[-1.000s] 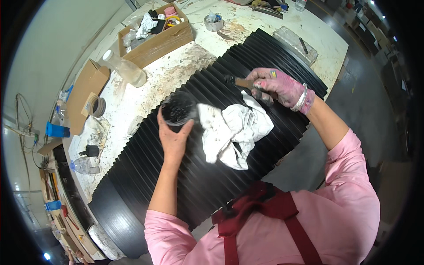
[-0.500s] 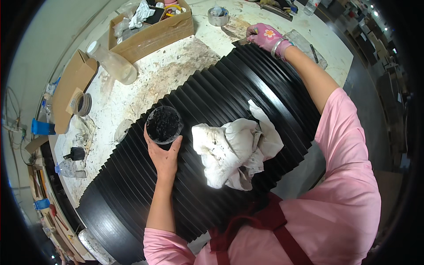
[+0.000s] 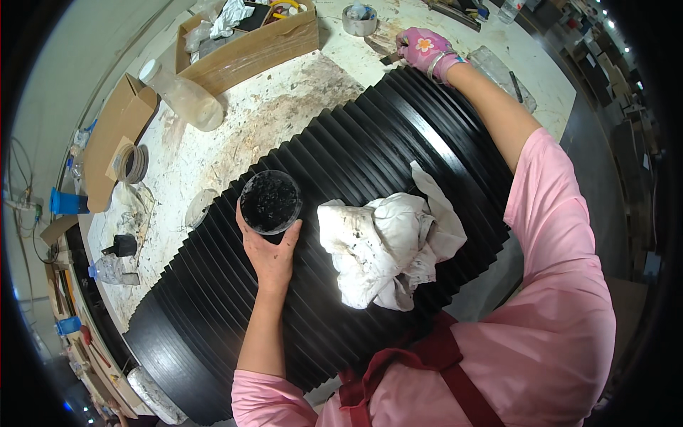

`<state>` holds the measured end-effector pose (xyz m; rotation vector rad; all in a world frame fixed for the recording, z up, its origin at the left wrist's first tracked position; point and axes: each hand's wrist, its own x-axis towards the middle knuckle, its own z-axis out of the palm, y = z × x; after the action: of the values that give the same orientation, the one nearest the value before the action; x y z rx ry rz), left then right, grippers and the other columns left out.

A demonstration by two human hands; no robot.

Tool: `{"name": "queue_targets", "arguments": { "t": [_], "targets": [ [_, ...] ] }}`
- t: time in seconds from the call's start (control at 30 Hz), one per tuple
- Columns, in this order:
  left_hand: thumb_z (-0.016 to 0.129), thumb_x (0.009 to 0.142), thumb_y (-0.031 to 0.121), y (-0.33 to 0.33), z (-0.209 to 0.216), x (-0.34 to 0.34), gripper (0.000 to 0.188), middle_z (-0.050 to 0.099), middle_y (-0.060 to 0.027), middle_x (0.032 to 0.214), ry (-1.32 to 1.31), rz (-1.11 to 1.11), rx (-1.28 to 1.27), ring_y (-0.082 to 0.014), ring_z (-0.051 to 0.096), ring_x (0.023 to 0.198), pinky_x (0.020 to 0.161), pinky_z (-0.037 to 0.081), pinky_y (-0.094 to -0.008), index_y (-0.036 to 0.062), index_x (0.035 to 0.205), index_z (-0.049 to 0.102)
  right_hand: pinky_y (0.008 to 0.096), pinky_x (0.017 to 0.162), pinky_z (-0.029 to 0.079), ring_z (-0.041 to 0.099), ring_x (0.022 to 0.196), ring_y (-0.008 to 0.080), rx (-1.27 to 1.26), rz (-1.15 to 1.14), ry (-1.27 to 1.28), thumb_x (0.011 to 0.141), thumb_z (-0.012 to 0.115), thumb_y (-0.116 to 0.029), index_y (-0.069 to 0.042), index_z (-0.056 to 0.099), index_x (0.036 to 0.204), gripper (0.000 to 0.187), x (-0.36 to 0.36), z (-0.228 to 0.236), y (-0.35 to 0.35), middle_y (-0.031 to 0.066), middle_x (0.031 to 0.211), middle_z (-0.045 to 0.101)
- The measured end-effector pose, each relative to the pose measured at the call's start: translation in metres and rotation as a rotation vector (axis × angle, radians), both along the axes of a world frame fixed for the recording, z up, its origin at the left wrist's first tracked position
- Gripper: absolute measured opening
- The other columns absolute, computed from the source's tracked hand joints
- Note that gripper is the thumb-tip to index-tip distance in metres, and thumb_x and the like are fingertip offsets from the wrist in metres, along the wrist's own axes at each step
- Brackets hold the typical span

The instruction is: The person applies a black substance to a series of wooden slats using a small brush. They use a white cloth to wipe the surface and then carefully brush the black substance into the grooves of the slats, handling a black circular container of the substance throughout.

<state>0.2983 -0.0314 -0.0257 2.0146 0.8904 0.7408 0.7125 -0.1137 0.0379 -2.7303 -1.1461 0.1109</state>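
A large black ribbed bellows tube (image 3: 320, 149) lies slantwise across the worktable. My bare left hand (image 3: 270, 256) is wrapped round a clear round cup (image 3: 271, 203) with lumpy black paste inside, held over the bellows. To the right of the cup, a crumpled white cloth (image 3: 384, 245) with black smears rests on the ribs. My right hand (image 3: 425, 51), in a pink flowered glove, is closed on a small dark flat-bladed tool (image 3: 385, 54) at the far end of the bellows. The fingers hide most of its handle.
A cardboard box (image 3: 249, 53) of odds and ends stands at the back. Beside it leans a cloudy plastic bottle (image 3: 181, 96). Tape rolls (image 3: 359, 21) (image 3: 132, 164) and a cardboard piece (image 3: 117, 135) lie on the stained white table (image 3: 284, 92). A grey slab (image 3: 501, 75) with a dark stick is at far right.
My right hand has shifted slightly up and left, with more of the dark blade showing beyond the bellows' edge. The cup, my left hand and the cloth appear slightly further right.
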Motion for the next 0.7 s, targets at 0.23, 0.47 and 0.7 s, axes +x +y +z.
{"name": "queue_targets", "arguments": {
  "t": [0.23,0.47,0.7],
  "targets": [
    [0.083,0.070,0.030,-0.002,0.004,0.004,0.097,0.050,-0.0206,0.131,-0.027,-0.015,-0.031,-0.0308,0.054,0.119,0.103,0.041,-0.0380,-0.0026,0.143,0.027,0.0410,0.083,0.050,0.065,0.093,0.0336,-0.080,0.038,-0.061,0.084,0.065,-0.026,-0.010,0.067,0.099,0.022,0.001,-0.008,-0.001,0.0150,0.096,0.068],
    [0.082,0.070,0.030,-0.002,0.003,0.002,0.097,0.049,-0.0203,0.132,0.012,0.008,-0.003,-0.0311,0.053,0.120,0.104,0.040,-0.0379,-0.0027,0.143,0.028,0.0417,0.081,0.052,0.067,0.093,0.0328,0.030,0.124,0.004,0.084,0.061,-0.025,-0.012,0.069,0.100,0.022,-0.006,-0.008,-0.009,0.0147,0.098,0.070],
    [0.083,0.070,0.031,-0.001,0.000,0.003,0.098,0.047,-0.0203,0.134,-0.011,-0.019,-0.007,-0.0315,0.052,0.121,0.105,0.039,-0.0383,-0.0032,0.143,0.028,0.0398,0.092,0.049,0.064,0.103,0.0320,0.039,0.014,0.039,0.084,0.065,-0.028,-0.012,0.069,0.110,0.030,0.001,-0.019,-0.008,0.0151,0.110,0.067]
  ]
}}
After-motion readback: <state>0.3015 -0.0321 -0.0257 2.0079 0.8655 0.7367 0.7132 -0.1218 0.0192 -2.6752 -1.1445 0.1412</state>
